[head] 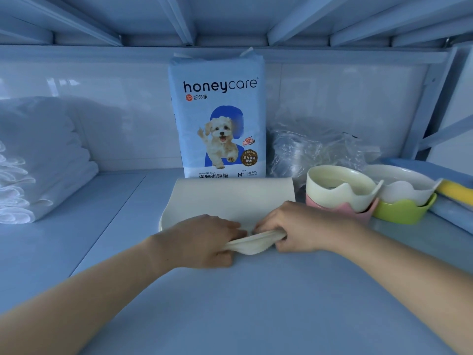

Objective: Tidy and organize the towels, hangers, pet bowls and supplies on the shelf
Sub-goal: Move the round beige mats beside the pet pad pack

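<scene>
2 hands busy: L hand [204, 239] & R hand [299, 226] each pinch near edge of cream towel [230, 198], flat just in front of pad pack [217, 111]. Step: folding; next prob. carry edge twd pack.

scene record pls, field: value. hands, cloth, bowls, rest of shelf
left hand: grips bunched near edge of cream cloth
right hand: grips same edge, beside left hand
cloth state: lies flat on shelf, near edge lifted
pad pack: upright at back, behind cloth
bowls: cream bowl in pink bowl; white bowl in green bowl; right of cloth
white towels: stacked, far left
plastic bag: crumpled, behind bowls
</scene>
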Motion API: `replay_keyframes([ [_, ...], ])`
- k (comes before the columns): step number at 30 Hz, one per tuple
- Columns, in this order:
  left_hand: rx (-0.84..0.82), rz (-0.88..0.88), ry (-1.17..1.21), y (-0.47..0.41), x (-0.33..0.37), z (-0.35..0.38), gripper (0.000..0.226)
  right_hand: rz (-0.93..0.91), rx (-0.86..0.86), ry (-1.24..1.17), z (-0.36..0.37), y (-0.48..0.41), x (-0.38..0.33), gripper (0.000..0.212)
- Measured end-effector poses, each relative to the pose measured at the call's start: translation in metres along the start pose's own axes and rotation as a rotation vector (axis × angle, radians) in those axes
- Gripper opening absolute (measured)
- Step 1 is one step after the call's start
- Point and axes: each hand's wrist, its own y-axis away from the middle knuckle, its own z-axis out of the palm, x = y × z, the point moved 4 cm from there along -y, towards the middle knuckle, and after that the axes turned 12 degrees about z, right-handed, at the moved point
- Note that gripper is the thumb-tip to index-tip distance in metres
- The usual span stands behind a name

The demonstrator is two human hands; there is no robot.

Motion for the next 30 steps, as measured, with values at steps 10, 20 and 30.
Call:
replay_keyframes([
  [10, 0.381, -0.265, 0.215, 0.039, -0.004, 0.008, 0.053, 0.086, 0.321, -0.108, 0.018, 0.007, 0.01, 0.037],
  [20, 0.49, -0.334, 0.255, 0.058, -0.035, 0.021, 0.059, 0.139, 0.37, -0.15, 0.014, 0.004, 0.017, 0.053],
  [30, 0.575, -0.364, 0.162, 0.045, -0.021, 0.019, 0.06, 0.181, 0.491, -0.138, 0.015, 0.0, 0.029, 0.053],
])
